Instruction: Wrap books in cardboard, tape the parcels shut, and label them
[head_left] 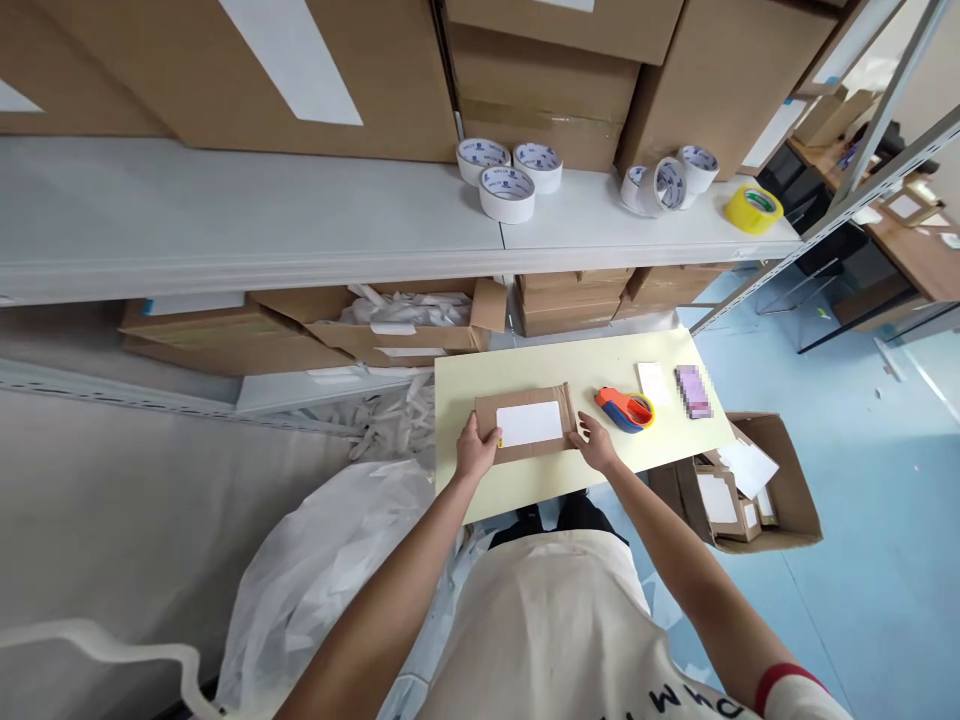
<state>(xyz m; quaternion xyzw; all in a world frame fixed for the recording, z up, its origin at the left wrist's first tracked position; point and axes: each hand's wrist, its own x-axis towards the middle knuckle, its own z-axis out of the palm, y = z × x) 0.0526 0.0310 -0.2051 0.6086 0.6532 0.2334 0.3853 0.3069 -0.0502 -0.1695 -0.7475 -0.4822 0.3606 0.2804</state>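
Note:
A small flat cardboard parcel (559,405) with a white label (529,424) lies on a pale yellow table (540,365). My left hand (476,450) grips the parcel's left end, fingers curled over the edge. At the parcel's right end rests my right hand (596,443), fingers pressed on the cardboard. Just right of that hand an orange and blue tape dispenser (625,409) lies on the table.
A white card (653,382) and a purple item (694,391) lie right of the dispenser. An open carton (780,490) of labelled parcels stands on the blue floor. White tape rolls (507,193) and a yellow roll (753,208) sit on the shelf. A white plastic bag (315,580) lies left.

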